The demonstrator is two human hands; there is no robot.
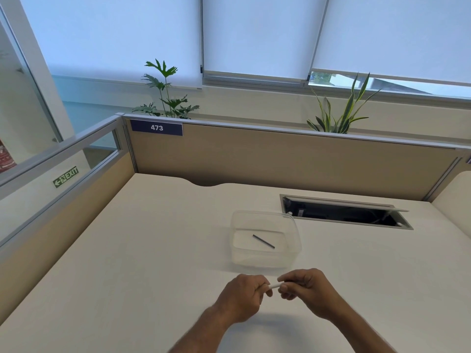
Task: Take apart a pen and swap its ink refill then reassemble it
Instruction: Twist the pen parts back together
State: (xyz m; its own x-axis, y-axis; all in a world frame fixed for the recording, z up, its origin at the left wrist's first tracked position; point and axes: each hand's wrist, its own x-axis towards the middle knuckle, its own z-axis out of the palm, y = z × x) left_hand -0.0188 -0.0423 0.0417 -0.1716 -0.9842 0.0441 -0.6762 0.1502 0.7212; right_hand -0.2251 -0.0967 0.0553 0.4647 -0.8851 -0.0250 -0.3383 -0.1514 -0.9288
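Observation:
A white pen [274, 286] is held level between both hands just above the desk, near its front edge. My left hand [242, 295] grips one end and my right hand [303, 286] pinches the other; only a short white stretch shows between the fingers. A thin dark ink refill [263, 241] lies slanted on the bottom of a clear plastic container [293, 258], which stands on the desk just beyond my hands.
The cream desk [153, 250] is walled by tan partitions at the back and left. An open cable hatch [344, 212] is cut into the desk at the back right. Two potted plants stand behind the partition.

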